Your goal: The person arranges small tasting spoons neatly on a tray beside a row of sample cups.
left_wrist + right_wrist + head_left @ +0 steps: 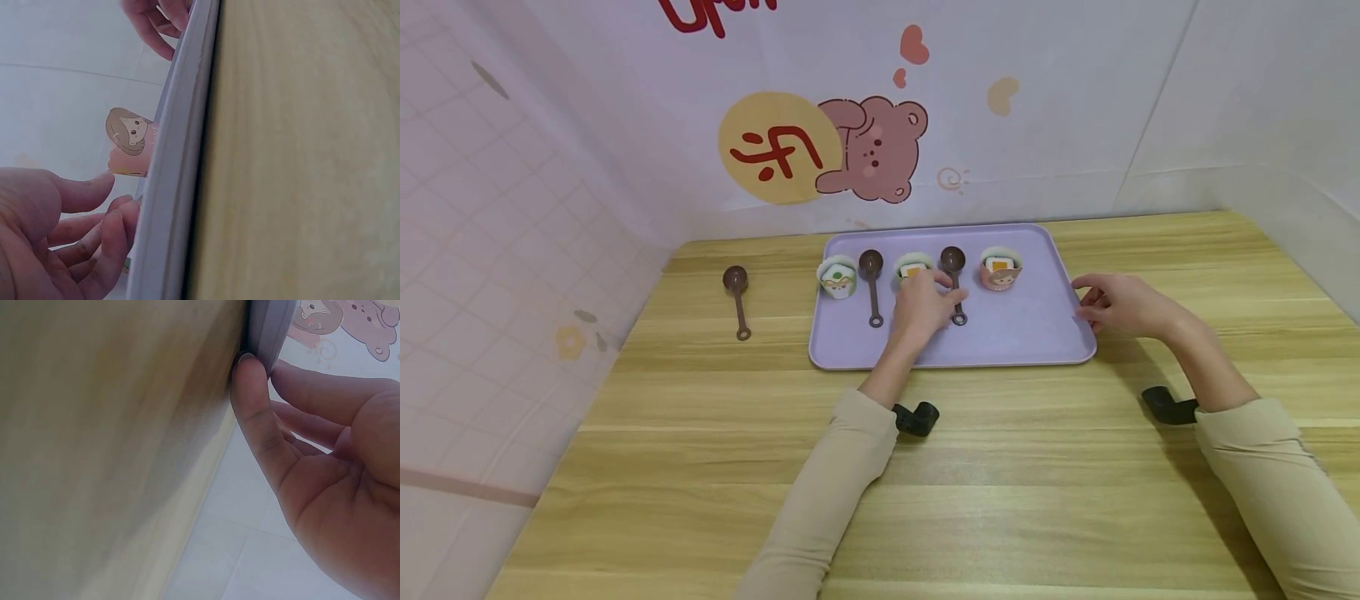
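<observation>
Lilac tray (1018,329), pinched by the right hand (1126,304), bears three white-filled cups (998,280), left hand (920,304) relaxed.

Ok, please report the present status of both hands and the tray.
Right hand pinching tray at right edge. Left hand partly covering middle cup, grip unclear. Scoops on both sides.

Head view is bright and evenly lit, soft shadow on the wooden tabletop (1015,500) along the 9 o'clock side of the beige right sleeve (1273,492), small glints on brown scoops (735,278). Left wrist: hazy, cool cast, tabletop grain soft toward 3 o'clock, dark shadow line under lavender tray (170,206). Right wrist: dimmer, tabletop blurred toward 9 o'clock, broad shadow toward 11, right hand (334,475) sharper.
</observation>
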A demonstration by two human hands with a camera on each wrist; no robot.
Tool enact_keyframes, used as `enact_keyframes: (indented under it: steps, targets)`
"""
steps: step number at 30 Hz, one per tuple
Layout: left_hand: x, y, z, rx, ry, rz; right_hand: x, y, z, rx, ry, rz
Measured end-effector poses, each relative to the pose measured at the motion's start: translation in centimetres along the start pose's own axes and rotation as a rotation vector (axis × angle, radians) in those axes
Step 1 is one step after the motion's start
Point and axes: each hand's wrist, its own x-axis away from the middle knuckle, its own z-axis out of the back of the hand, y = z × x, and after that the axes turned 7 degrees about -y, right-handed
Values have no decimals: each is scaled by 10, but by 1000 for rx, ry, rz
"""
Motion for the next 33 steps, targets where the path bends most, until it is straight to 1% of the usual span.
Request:
enact_keyframes:
  steps: [3, 6, 12, 17, 20, 27, 33]
  targets:
    - [1, 1, 2, 20, 1, -3, 0, 0, 0, 4, 1, 1]
    - [3, 3, 3, 56, -3, -19, 0, 0, 0, 6, 0, -1]
    - [7, 6, 7, 174, -43, -93, -1, 0, 0, 4, -1, -4]
    - [10, 8, 10, 226, -45, -140, -1, 1, 0, 1, 0, -1]
    - [12, 9, 12, 220, -38, -157, -1, 0, 0, 4, 1, -3]
    - [14, 9, 18, 139, -5, -199, -1, 0, 1, 14, -1, -9]
    - [15, 9, 21, 138, 4, -243, 0, -1, 1, 2, -4, -16]
